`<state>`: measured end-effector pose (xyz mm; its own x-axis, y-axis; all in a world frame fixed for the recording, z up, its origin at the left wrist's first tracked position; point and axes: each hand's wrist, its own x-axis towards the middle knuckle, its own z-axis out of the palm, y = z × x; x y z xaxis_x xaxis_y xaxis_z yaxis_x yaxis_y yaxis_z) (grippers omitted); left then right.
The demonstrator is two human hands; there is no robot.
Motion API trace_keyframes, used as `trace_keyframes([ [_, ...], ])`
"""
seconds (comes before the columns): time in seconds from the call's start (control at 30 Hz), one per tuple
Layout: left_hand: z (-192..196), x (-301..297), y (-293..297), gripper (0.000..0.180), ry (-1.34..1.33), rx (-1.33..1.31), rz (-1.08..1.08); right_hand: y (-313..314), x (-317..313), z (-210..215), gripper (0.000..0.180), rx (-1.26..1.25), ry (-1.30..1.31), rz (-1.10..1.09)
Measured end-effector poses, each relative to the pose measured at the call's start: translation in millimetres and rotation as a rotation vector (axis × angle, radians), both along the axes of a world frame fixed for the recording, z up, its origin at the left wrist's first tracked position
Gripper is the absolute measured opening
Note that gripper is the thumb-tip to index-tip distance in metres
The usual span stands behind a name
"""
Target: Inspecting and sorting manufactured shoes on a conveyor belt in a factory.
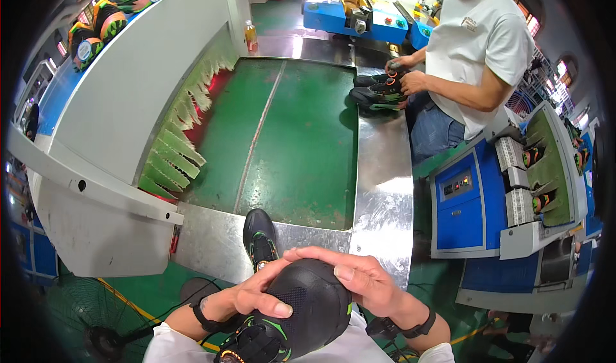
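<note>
While both hands close over it, the black sneaker [301,312] sits low in the view, just in front of the person's chest, with its toe turned up toward the camera. The left hand [260,295] holds the side of the toe, its fingers [274,308] curled and pressed flat on the mesh. The right hand [356,276] lies across the top of the toe with its fingers [314,255] close together and stretched along the rounded front. This two-sided hold probably keeps the shoe steady, so the toe part can be pressed or checked.

Just beyond the hands, a second black sneaker [259,238] with green lines lies on the steel counter [382,183], at the edge of the green conveyor belt [289,138], within easy reach. At the far end of the belt a co-worker in a white shirt [478,49] holds another dark sneaker [378,93] with both hands.

The heel of the held sneaker is cut off by the lower edge, and the hands cover much of its upper. On the left, the green strip curtain [176,145] hides the inside of the white machine [122,93]. On its top, the colourful shoes [96,26] are bent by the lens and hard to read.
</note>
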<state>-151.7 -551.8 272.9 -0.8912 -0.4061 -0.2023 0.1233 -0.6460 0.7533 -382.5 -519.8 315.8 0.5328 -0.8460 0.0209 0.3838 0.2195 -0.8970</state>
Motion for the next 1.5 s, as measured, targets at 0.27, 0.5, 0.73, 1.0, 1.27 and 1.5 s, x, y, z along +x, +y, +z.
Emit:
trace_keyframes([
  [0.27, 14, -11, 0, 0.087, 0.014, 0.084, 0.045, 0, -6, 15, 0.046, -0.019, 0.208, -0.011],
  [0.5, 17, -16, 4, 0.084, -0.002, -0.126, 0.078, 12, -1, 8, 0.046, -0.329, 0.419, -0.178],
  [0.73, 29, -11, 1, 0.094, -0.194, -0.005, 0.128, 6, 6, 4, 0.04, -0.156, 0.113, -0.201],
  [1.0, 12, -22, 11, 0.081, -0.272, 0.032, 0.319, -4, 14, -18, 0.033, -0.225, 0.459, -0.273],
  [1.27, -4, -19, -10, 0.065, -0.026, 0.075, 0.633, 13, 26, -53, 0.049, 0.058, 0.067, -0.469],
  [1.5, -33, 9, -34, 0.055, 0.158, 0.033, 1.097, 70, 41, -67, 0.071, 0.312, 0.044, 0.0],
])
